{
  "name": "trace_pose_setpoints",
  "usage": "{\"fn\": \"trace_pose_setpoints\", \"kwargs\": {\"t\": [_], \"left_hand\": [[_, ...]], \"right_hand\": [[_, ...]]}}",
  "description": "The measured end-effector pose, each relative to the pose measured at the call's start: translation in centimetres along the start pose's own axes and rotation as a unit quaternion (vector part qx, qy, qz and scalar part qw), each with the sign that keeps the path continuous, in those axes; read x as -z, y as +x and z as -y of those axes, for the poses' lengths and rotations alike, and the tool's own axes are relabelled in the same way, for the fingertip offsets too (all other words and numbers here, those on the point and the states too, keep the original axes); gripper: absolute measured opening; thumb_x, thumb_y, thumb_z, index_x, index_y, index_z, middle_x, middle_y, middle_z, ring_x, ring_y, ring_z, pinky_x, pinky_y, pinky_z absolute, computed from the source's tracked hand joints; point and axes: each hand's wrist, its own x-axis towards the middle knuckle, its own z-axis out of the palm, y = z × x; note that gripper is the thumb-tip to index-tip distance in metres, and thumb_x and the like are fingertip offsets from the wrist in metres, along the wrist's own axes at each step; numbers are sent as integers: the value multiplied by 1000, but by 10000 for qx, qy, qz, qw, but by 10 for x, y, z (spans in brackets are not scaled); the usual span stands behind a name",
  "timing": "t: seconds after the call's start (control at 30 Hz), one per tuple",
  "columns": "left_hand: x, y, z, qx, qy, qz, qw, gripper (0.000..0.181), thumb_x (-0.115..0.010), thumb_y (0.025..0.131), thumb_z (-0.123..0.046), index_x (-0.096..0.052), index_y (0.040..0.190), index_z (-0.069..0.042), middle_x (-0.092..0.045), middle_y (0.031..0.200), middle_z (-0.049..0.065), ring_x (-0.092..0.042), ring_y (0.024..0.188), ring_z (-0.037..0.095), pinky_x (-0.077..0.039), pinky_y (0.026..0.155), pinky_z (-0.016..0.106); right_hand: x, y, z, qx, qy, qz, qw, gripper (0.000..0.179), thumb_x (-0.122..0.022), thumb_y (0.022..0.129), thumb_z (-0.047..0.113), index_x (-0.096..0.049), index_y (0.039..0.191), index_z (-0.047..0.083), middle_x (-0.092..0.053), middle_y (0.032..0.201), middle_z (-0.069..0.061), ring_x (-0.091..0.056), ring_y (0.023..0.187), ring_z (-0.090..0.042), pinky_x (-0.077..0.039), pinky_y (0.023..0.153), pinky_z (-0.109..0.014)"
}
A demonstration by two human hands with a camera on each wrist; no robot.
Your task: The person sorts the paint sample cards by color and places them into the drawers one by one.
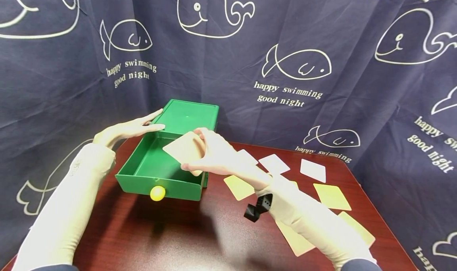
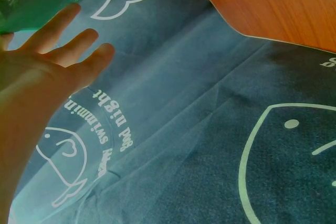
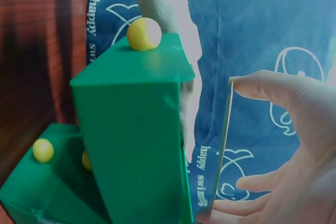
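Above the pulled-out drawer [image 1: 180, 188] of the green cabinet [image 1: 187, 115], holds one card [image 1: 181, 148] by its edges between thumb and fingers of the right hand [image 1: 219, 155]; rests the left hand [image 1: 129, 129], fingers extended, at the cabinet's top edge. By judgement, has drawer opening done, release of the held card not yet done, and further cards left to handle. Shows three yellow knobs [image 3: 144, 33] and, on the bench [image 1: 171, 253], at least three white cards [image 1: 312, 170] and four yellow cards [image 1: 333, 196], plus others partly hidden by the right forearm [image 1: 307, 215], total undeterminable.
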Motion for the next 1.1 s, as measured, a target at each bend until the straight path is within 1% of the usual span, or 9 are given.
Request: {"fn": "trace_pose_setpoints", "kwargs": {"t": [0.13, 0.27, 0.47, 0.73, 0.83, 0.93, 1.0, 1.1], "left_hand": [[0, 1, 1, -53, 33, 28, 10000, 80, -48, 98, -47, 2, 157, -25, -3, 163, 14, -12, 147, 42, -14, 118, 60], [1, 1, 0, -80, 25, 39, 10000, 80, -48, 99, -46, 3, 157, -24, -4, 163, 17, -13, 147, 42, -15, 118, 59], [1, 0, -2, -37, 38, 2, 10000, 80, -48, 98, -47, 2, 157, -24, -5, 163, 16, -14, 147, 42, -15, 119, 59], [-1, 4, 2, 68, -11, 37, 10000, 82, -49, 97, -49, 2, 156, -27, -6, 163, 16, -15, 145, 44, -16, 117, 62], [-2, 4, 3, 44, -31, 27, 10000, 80, -49, 98, -47, 2, 156, -27, -7, 162, 17, -16, 145, 45, -16, 117, 61], [-1, 3, 3, 2, 27, 15, 10000, 79, -48, 99, -46, 2, 156, -26, -7, 162, 17, -17, 145, 43, -18, 117, 59], [-1, 2, 2, -33, 75, 29, 10000, 79, -47, 99, -46, 3, 156, -26, -7, 162, 18, -19, 145, 42, -19, 117, 59], [0, 1, 1, -42, 140, 13, 9999, 79, -47, 99, -47, 3, 156, -26, -7, 163, 16, -20, 145, 41, -19, 118, 58]], "right_hand": [[-9, 9, 11, 70, -313, 159, 9994, 85, -77, 72, 51, -39, 141, 19, -56, 124, -4, -53, 110, -17, -48, 84, -31], [-19, 17, 16, 167, -570, 251, 9979, 86, -76, 72, 53, -39, 141, 19, -57, 121, -4, -53, 110, -17, -50, 83, -30], [-34, 26, 16, 316, -1061, 260, 9935, 84, -76, 72, 55, -42, 139, 16, -59, 118, -6, -55, 112, -22, -52, 85, -33], [-47, 30, 11, 400, -1355, 332, 9894, 82, -74, 75, 56, -44, 138, 13, -60, 126, -4, -56, 118, -25, -51, 93, -34], [-47, 28, 10, 394, -1172, 339, 9917, 79, -73, 77, 55, -47, 138, 12, -60, 131, -4, -56, 120, -24, -50, 97, -34], [-44, 23, 7, 429, -795, 237, 9956, 71, -71, 80, 53, -51, 136, 13, -61, 131, -4, -55, 120, -22, -49, 99, -35], [-40, 16, 2, 538, -496, 22, 9973, 63, -70, 83, 49, -54, 132, 14, -62, 128, -4, -55, 119, -20, -48, 98, -35], [-35, 0, -10, 751, -100, -589, 9954, 56, -71, 84, 45, -57, 130, 15, -62, 128, -3, -53, 120, -19, -45, 102, -36]]}}
